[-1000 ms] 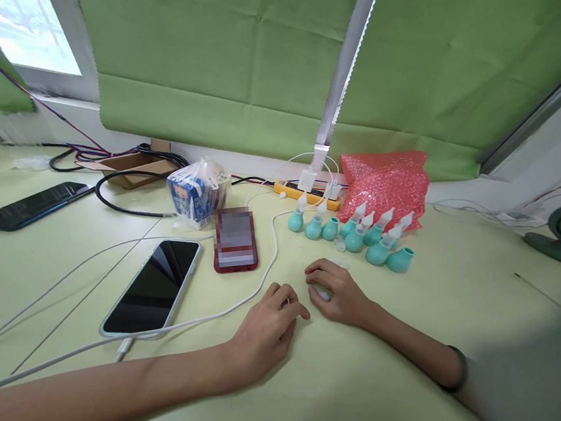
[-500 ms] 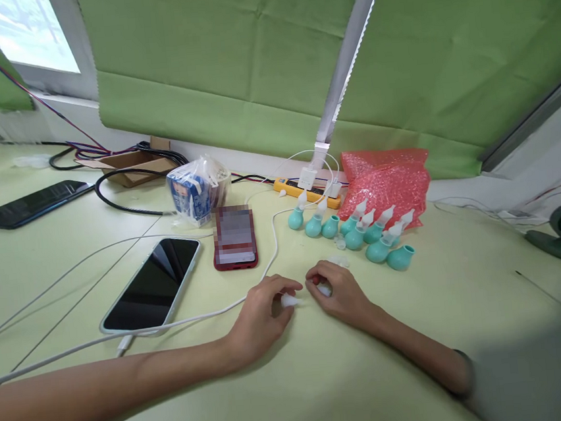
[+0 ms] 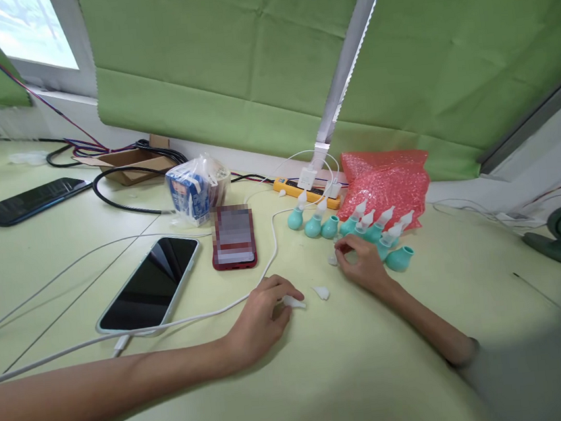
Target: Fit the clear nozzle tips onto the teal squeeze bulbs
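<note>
My left hand [image 3: 261,319] rests on the table with thumb and fingers curled around a white pointed nozzle tip [image 3: 295,302]. Just right of it, a second white nozzle tip [image 3: 321,292] lies loose on the tabletop. My right hand [image 3: 364,263] has its thumb and fingertips pinched together; what is between them is too small to make out. Beside those fingers lies a small clear piece [image 3: 332,260]. Several teal squeeze bulbs stand behind this hand, most with white tips fitted. An open-necked teal bulb [image 3: 400,258] is to its right, and another bare bulb [image 3: 330,227] is behind.
A red bubble-wrap bag [image 3: 386,177] lies behind the bulbs, near a yellow power strip [image 3: 285,187]. Phones lie to the left, one white-edged [image 3: 151,282], one red-cased [image 3: 233,238]. A white cable [image 3: 196,319] crosses beside my left hand. A plastic-wrapped blue pack [image 3: 192,191] stands behind.
My right hand has let go of a white nozzle tip, leaving it on the table, and moved back and right toward the bulbs and clear pieces. My left hand has barely moved.
</note>
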`<act>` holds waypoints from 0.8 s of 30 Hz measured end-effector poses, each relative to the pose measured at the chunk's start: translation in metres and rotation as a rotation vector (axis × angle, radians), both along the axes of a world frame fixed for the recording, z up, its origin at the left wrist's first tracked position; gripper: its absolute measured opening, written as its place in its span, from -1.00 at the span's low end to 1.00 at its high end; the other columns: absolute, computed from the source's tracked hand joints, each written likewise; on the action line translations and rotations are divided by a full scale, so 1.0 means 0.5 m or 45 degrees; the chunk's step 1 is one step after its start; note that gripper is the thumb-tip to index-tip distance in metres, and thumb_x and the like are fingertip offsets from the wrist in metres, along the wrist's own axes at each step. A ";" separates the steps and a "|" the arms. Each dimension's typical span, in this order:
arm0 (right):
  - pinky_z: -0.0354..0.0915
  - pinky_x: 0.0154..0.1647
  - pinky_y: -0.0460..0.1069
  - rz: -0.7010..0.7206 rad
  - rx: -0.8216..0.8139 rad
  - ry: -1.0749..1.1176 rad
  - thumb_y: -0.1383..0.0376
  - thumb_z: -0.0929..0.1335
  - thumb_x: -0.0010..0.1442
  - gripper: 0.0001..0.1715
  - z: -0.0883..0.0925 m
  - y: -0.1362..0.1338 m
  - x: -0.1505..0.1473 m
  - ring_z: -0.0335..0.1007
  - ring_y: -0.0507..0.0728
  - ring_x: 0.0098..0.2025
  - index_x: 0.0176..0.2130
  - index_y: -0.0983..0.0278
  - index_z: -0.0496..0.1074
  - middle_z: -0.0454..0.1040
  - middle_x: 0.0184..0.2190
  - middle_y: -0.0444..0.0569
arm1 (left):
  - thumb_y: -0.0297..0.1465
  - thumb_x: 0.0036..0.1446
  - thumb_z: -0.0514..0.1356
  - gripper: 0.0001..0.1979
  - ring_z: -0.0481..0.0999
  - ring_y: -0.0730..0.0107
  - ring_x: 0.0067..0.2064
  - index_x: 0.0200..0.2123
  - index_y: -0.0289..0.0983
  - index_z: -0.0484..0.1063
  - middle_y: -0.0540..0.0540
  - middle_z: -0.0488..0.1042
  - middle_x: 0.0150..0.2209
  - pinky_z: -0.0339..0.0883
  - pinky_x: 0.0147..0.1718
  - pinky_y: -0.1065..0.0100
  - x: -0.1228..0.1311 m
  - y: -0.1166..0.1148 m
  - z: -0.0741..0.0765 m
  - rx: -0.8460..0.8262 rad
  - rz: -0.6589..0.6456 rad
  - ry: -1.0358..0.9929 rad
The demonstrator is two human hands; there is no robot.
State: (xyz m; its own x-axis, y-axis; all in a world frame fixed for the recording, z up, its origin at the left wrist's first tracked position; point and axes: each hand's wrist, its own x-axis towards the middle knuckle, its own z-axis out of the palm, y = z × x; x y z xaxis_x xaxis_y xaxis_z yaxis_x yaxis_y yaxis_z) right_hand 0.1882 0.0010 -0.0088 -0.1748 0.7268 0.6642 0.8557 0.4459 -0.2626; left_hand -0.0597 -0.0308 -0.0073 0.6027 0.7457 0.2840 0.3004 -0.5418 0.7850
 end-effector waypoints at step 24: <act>0.22 -0.45 -0.06 0.413 -0.282 -0.108 0.38 0.20 0.12 -0.87 -0.008 -0.063 -0.086 0.24 0.03 -0.45 -0.42 0.29 0.30 0.32 -0.48 -0.04 | -0.40 0.07 0.00 -0.65 0.17 0.09 0.00 -0.03 -0.29 0.17 -0.26 0.16 0.02 0.07 -0.04 0.11 -0.004 -0.041 0.031 0.693 -0.543 0.459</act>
State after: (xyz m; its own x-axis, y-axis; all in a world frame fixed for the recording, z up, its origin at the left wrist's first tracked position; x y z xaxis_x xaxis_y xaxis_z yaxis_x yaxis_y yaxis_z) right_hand 0.1449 -0.0304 -0.0125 -0.4665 0.7486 0.4712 0.7024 0.6373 -0.3170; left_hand -0.0619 -0.0514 0.0082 0.9306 0.2407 0.2757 0.1658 -0.9488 0.2688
